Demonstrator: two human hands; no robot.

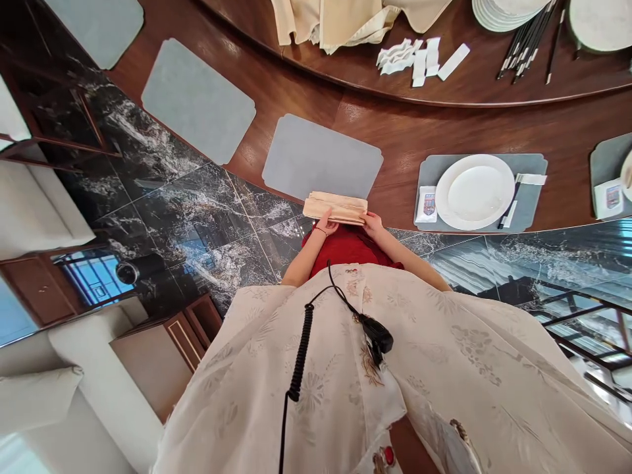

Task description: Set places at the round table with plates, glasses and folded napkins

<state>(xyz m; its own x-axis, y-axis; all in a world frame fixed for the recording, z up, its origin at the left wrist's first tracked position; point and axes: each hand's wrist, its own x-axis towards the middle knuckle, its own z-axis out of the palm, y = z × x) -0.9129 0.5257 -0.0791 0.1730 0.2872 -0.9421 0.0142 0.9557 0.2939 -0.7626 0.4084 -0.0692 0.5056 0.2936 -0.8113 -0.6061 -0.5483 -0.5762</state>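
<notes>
A folded beige cloth napkin (336, 203) lies across both my hands at the table's front edge. My left hand (326, 224) grips its lower side, left of the middle, with the thumb on top. At its right end, my right hand (372, 224) pinches the lower corner. The napkin's far edge overlaps the near rim of a bare grey placemat (323, 155). Some of my fingers are hidden beneath the cloth.
Right of me, a placemat (425, 172) bears a white plate (474, 192), a white packet (426, 205) and chopsticks (509, 205). More beige cloths (355, 23), white paper pieces (419, 60), several dark chopsticks (526, 46) and stacked plates (511, 13) lie on the raised turntable (316, 66).
</notes>
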